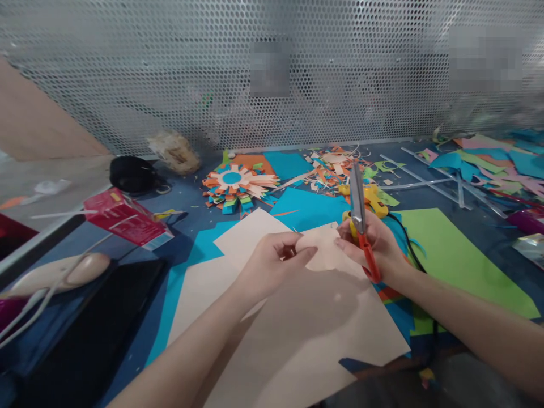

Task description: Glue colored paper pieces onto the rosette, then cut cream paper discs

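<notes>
Cream paper piece (323, 249), small, matte and round-edged, sits at centre frame above the large cream sheet (297, 328), pinched at its left edge by the left hand (267, 266). The right hand (378, 243), at 3 o'clock of the piece, touches its right edge with fingers wrapped round orange-handled scissors (361, 221), blades pointing to 12 o'clock and apparently closed. Judged step: between cuts, turning the piece; a next cut would call for lowering the blades to its edge.

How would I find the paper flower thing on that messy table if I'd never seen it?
Start at the silver wall full of holes along the back of the blue table. Just below its middle, left of the heap of paper scraps, lies the paper flower. It alone is round: cream, orange, blue and green strips fanning out from a blue centre.
</notes>
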Action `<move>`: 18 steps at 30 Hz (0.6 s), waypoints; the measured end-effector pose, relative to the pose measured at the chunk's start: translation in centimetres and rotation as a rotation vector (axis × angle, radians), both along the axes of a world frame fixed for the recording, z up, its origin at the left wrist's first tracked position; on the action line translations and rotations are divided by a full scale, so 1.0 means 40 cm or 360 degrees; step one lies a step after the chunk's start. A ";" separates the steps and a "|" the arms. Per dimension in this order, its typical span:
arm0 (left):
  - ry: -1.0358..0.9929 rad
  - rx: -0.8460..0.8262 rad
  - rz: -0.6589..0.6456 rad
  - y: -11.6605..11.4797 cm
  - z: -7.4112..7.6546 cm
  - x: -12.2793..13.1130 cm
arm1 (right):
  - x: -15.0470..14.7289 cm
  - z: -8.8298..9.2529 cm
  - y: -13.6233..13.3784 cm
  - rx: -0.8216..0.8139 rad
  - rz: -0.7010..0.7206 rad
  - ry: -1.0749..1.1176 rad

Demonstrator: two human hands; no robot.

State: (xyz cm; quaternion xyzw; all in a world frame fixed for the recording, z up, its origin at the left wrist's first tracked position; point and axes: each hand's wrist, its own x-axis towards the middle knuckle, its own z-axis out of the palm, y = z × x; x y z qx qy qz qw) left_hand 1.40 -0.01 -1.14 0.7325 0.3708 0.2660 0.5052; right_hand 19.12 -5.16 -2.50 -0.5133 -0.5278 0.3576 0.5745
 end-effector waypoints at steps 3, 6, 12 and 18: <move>0.0148 0.0094 -0.0216 -0.008 0.004 0.004 | 0.003 0.011 -0.008 0.0087 -0.0037 0.0006; 0.0071 -0.0046 -0.0193 -0.012 0.000 0.009 | 0.007 0.029 -0.015 0.0157 -0.0023 -0.0045; -0.0624 -0.0178 0.0407 0.001 -0.016 0.001 | 0.008 0.022 -0.023 0.0150 0.0160 -0.0277; -0.0943 -0.0007 0.0584 -0.031 -0.009 0.003 | 0.004 0.020 -0.032 0.0068 0.0193 -0.0517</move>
